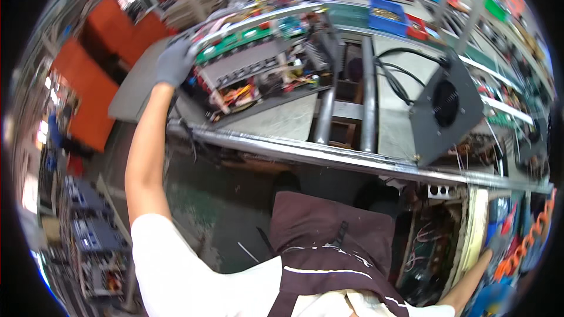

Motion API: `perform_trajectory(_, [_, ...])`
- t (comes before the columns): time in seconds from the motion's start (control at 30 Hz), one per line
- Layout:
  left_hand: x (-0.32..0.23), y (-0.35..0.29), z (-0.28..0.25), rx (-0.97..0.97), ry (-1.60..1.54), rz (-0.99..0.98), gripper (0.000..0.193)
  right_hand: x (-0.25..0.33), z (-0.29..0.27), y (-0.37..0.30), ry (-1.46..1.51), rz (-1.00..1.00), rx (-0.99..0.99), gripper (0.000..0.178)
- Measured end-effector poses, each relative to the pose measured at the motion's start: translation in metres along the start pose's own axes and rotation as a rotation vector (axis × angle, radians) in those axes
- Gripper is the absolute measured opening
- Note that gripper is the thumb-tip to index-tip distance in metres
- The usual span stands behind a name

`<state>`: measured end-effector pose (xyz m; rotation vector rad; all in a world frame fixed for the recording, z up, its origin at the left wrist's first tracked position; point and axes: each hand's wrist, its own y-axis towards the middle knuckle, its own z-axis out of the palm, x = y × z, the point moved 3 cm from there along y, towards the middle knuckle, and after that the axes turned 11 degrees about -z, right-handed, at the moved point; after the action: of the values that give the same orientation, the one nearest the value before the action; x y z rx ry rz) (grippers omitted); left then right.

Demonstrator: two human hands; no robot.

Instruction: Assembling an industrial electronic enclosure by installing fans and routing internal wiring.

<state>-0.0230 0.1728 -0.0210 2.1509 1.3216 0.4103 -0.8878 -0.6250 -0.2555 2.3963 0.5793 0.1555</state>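
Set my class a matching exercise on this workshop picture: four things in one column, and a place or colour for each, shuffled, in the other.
Things
1. left hand
2. panel
3. coiled hose
4. apron

Places and colours
A. orange, near the right edge of the picture
B. at the left end of the open chassis
C. dark maroon, at the bottom centre
D. dark grey with a round black centre, right of the rollers

Right pairs: 1-B, 2-D, 3-A, 4-C
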Motion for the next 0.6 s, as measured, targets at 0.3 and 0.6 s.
perform_trajectory(0.3, [0.006, -0.012, -0.051, 0.219, 0.346, -0.058, 0.04, 0.064, -0.026, 0.019, -0.048, 0.485, 0.235, 0.061])
perform_trajectory(0.6, [0.045, -0.03, -0.04, -0.214, -0.214, -0.113, 0.052, 0.134, -0.084, 0.0, 0.963, 0.544, -0.514, 0.059])
